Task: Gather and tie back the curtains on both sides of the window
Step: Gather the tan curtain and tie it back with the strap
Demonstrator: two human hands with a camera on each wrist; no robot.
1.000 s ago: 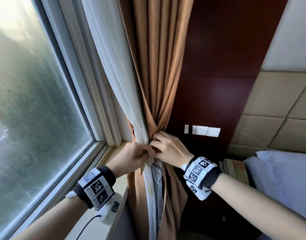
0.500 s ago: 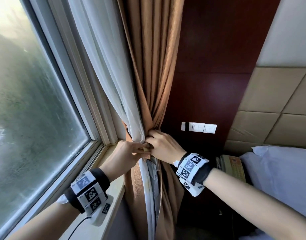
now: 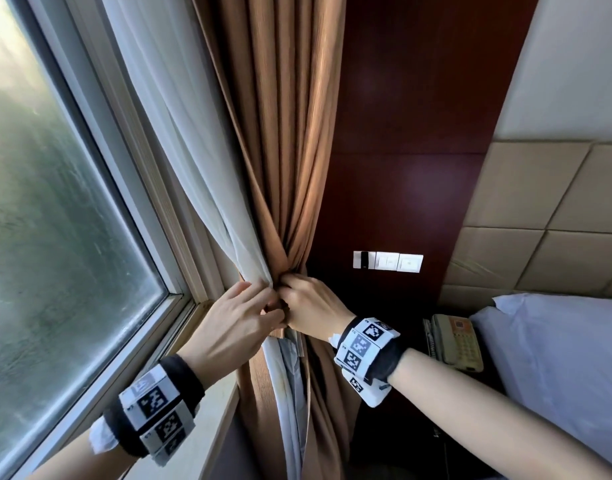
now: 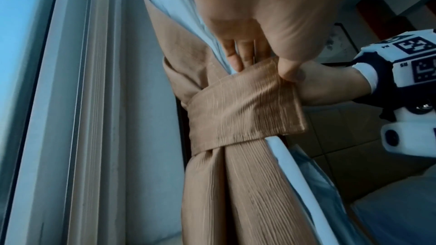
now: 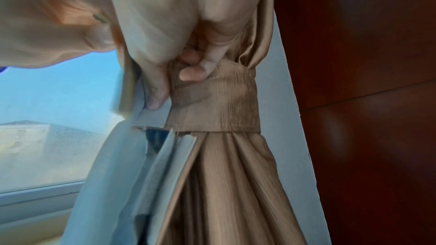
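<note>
A tan curtain (image 3: 287, 140) and a white sheer curtain (image 3: 180, 133) hang gathered together right of the window (image 3: 55, 220). A tan tieback band (image 4: 240, 111) wraps round the bundle; in the right wrist view the band (image 5: 217, 103) sits just under the fingers. My left hand (image 3: 242, 317) pinches the band's end between thumb and fingers at the bundle's front. My right hand (image 3: 311, 306) curls its fingers over the band's top edge from the right. Both hands meet at the gathered waist. How the band's ends join is hidden behind the hands.
A windowsill (image 3: 207, 427) runs below my left wrist. Dark red wall panelling (image 3: 408, 168) carries a white switch plate (image 3: 387, 261). A beige telephone (image 3: 456, 341) sits beside a white pillow (image 3: 557, 358), with padded wall tiles (image 3: 557, 220) above.
Both hands stayed at the curtain's gathered waist. The left hand's fingers have shifted up over the front of the bundle, closer against the right hand.
</note>
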